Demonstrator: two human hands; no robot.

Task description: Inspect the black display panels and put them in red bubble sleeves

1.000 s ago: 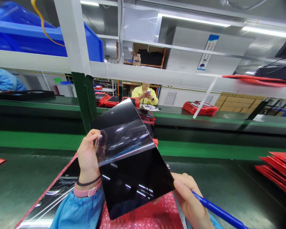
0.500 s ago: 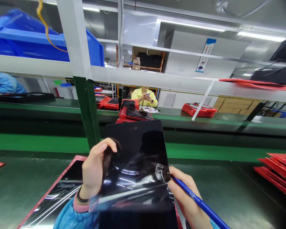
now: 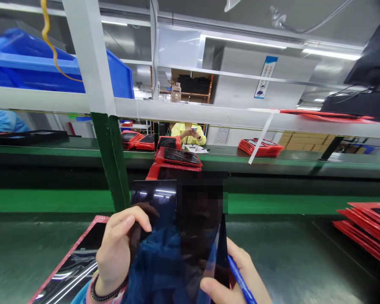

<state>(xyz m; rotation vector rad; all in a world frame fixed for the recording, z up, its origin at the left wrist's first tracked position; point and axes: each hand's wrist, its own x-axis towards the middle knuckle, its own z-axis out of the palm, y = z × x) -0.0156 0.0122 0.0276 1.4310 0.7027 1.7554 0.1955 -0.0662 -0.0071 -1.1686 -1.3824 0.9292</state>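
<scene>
A glossy black screen panel (image 3: 164, 257) is held up in front of me, with ceiling lights and blue sleeves mirrored in it. My left hand (image 3: 115, 249) grips its left edge, fingers bent over the front face. At the lower right, my right hand (image 3: 247, 274) has a blue pen (image 3: 240, 280) tucked in it, its thumb lying on the panel's face. A narrow dark wedge stands off along the panel's right edge; whether it is film or a second sheet, I cannot tell. Left of my hands, another black panel (image 3: 79, 264) under shiny clear film lies on a red wrapper.
Red-wrapped panels are stacked at the right (image 3: 367, 232) and behind the held panel (image 3: 179, 157). A green and white post (image 3: 109, 160) rises at left, joined to a white crossbar (image 3: 177, 110). A blue bin (image 3: 50, 67) sits above. Across the bench, a person in yellow (image 3: 188, 134) holds a phone.
The panel has tilted, its reflections have shifted, and the clear film across its lower half no longer shows. My right thumb has moved onto the face. The pen stays in my right hand.
</scene>
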